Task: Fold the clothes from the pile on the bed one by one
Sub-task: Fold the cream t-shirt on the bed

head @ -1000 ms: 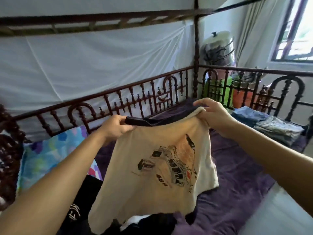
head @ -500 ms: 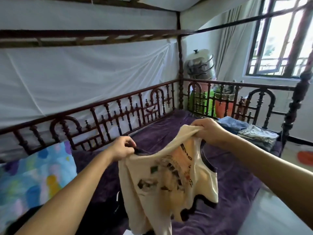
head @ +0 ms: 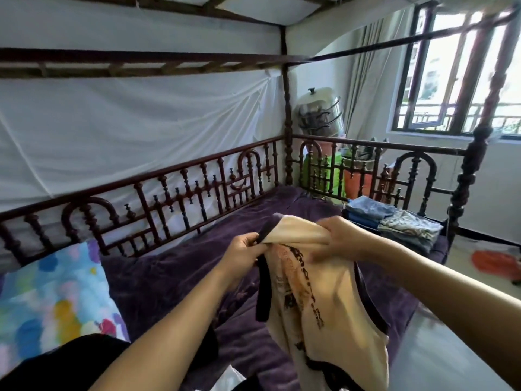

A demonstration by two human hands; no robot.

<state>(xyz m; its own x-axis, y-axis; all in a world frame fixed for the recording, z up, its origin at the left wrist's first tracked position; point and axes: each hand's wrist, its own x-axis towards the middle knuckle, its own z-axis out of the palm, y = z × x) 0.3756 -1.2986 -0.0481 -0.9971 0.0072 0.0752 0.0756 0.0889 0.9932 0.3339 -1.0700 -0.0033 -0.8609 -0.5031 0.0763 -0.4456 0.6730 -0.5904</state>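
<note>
Both hands are clamped on cloth: the left hand (head: 243, 256) pinches the dark-trimmed edge of the cream top (head: 324, 311), and the right hand (head: 342, 241) has its fingers curled round a bunch of that same upper edge. The two are close together, not quite touching afaict. The top hangs from them in the air over the bed (head: 169, 280), doubled lengthwise w/ the print showing, and its lower end drops out of view at the bottom. Prob mid-fold on this one garment: sides brought together, length not yet halved. The next move needs the shoulders kept matched in one grip so the other hand can go down for the hem, or else lay it flat on the bed & fold it up. Loose cloth like this will likely slide out of line if the pinch eases. After that it'd presumably go to the folded stack (head: 394, 224) at the bed's far corner. A dark pile (head: 64, 362) lies near the person, beside the pillow (head: 50, 300), so more garments look left to do.
</note>
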